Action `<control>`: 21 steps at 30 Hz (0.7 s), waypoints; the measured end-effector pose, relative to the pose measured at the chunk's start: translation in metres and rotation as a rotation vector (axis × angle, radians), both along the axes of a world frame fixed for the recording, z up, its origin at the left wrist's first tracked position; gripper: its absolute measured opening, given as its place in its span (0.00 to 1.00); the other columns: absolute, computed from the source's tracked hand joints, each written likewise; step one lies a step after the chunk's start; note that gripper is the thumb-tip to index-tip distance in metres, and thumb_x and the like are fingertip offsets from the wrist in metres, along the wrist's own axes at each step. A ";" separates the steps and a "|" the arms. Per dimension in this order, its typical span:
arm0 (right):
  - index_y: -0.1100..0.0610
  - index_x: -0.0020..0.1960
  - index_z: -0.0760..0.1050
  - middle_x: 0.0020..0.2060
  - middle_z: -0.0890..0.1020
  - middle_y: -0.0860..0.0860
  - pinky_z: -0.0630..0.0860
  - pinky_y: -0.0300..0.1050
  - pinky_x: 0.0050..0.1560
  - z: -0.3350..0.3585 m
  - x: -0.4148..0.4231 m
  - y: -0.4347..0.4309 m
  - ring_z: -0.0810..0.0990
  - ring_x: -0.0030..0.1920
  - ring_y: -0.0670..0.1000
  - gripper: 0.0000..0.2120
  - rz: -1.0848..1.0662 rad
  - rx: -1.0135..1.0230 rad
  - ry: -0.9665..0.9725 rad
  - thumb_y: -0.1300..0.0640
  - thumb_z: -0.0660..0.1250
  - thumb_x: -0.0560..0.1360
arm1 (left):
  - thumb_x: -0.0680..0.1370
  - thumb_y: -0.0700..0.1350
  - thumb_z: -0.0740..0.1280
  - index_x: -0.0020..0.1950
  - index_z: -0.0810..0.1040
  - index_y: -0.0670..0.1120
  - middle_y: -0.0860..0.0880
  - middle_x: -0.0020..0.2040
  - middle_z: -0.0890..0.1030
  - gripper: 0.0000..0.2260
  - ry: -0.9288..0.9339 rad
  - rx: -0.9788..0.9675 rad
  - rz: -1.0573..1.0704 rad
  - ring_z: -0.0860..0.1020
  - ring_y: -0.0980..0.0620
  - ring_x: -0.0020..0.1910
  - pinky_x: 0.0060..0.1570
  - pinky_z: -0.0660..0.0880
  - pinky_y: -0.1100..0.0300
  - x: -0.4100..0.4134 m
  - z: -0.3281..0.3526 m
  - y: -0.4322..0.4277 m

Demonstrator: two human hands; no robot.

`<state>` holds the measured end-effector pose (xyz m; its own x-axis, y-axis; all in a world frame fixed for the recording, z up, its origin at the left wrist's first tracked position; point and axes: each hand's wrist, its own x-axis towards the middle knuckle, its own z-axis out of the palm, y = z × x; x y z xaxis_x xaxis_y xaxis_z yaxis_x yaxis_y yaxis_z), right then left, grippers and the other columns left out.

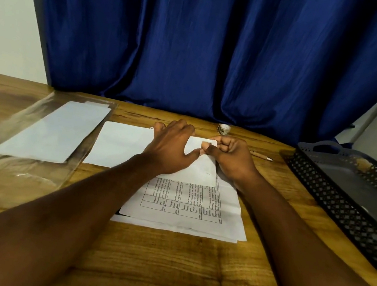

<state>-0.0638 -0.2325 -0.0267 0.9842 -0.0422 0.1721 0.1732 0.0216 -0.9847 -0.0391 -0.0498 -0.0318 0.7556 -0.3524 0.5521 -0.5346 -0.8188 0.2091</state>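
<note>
White sheet [123,145] over printed pages [185,206], pen [260,155], basket [334,208] nearby

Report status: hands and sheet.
Left hand flat on sheet. Right hand pinching its far corner. Sheet overlaps printed page. Pen just right of right hand.

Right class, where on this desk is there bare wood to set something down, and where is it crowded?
Barest wood: the near table edge, between the forearms below the printed sheets. A smaller patch far left, behind the plastic sleeve. Crowded: the middle, where left hand presses and right hand pinches the white sheet, tape roll and pen behind, basket right.
</note>
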 end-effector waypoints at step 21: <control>0.70 0.60 0.81 0.51 0.87 0.65 0.86 0.47 0.41 0.011 -0.008 0.000 0.88 0.43 0.57 0.12 -0.021 0.024 0.070 0.64 0.73 0.79 | 0.77 0.72 0.61 0.67 0.72 0.52 0.52 0.66 0.74 0.29 -0.065 0.019 0.063 0.71 0.50 0.65 0.66 0.62 0.44 -0.010 0.006 0.001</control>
